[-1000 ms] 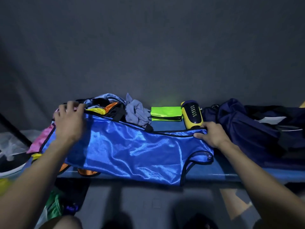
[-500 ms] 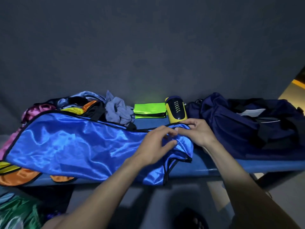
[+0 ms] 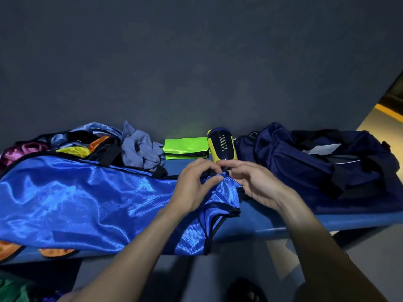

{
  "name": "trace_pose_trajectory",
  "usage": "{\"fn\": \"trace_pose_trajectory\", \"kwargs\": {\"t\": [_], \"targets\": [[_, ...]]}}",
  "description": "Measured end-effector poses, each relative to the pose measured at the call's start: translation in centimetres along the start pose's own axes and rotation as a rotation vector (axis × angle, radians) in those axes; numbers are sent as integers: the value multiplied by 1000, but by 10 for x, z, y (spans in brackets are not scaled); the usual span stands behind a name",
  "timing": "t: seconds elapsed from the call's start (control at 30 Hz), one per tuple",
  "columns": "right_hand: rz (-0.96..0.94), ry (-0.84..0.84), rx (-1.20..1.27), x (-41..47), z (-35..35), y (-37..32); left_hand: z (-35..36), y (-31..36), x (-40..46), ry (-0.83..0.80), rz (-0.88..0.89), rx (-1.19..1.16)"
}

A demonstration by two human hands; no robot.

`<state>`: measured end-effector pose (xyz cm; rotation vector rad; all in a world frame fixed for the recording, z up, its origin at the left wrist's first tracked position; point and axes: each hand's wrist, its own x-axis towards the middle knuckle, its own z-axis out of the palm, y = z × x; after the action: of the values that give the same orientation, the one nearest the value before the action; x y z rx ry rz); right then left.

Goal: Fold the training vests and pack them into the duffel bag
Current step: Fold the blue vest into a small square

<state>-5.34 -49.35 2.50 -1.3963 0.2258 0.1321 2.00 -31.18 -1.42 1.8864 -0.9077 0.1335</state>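
The fingers (image 3: 210, 180) of the left hand (image 3: 192, 188) and right hand (image 3: 256, 184) pinch the right end of the blue vest (image 3: 87, 199), gathered between them. The vest lies spread leftward across the worktop (image 3: 272, 216). The navy duffel bag (image 3: 316, 164) sits just right, beyond a folded green vest (image 3: 185, 147).

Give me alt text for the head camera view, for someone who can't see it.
A person's left hand and right hand pinch the shoulder end of a shiny blue vest spread across a blue bench. Behind lie a folded green vest, a heap of coloured vests and a navy duffel bag.
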Motion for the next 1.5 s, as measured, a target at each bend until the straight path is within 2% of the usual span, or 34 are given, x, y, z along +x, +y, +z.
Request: {"fn": "trace_pose_trajectory", "kwargs": {"t": [0.13, 0.33, 0.47, 0.67, 0.8, 0.9, 1.0, 1.23, 1.3, 1.4, 1.5], "targets": [[41, -100, -117, -6, -3, -1, -8, 2, 0, 66, -66, -95], [-25, 58, -336, -10, -6, 2, -18, -2, 0, 138, -100, -120], [-46, 96, -398, -10, -6, 4, -25, 2, 0, 47, -109, -140], [-260, 102, -576, -11, -5, 10, -27, 1, 0, -49, -157, -226], [-318, 152, -641, -12, -4, 16, -27, 6, 1, -179, -236, -472], [-352, 153, -573, -16, -3, 14, -28, 9, 3, -219, -275, -607], [-254, 108, -426, -19, -3, 10, -32, 14, 5, -212, -296, -675], [-128, 278, -311, -12, 4, 16, -33, 21, 12, -190, -322, -675], [-183, 387, -315, -7, 10, 21, -31, 21, 12, -187, -331, -695], [-347, 555, -453, 0, 14, 28, -27, 22, 15, -145, -300, -679], [-426, 570, -468, -2, 15, 25, -23, 19, 18, -111, -241, -626]]}}
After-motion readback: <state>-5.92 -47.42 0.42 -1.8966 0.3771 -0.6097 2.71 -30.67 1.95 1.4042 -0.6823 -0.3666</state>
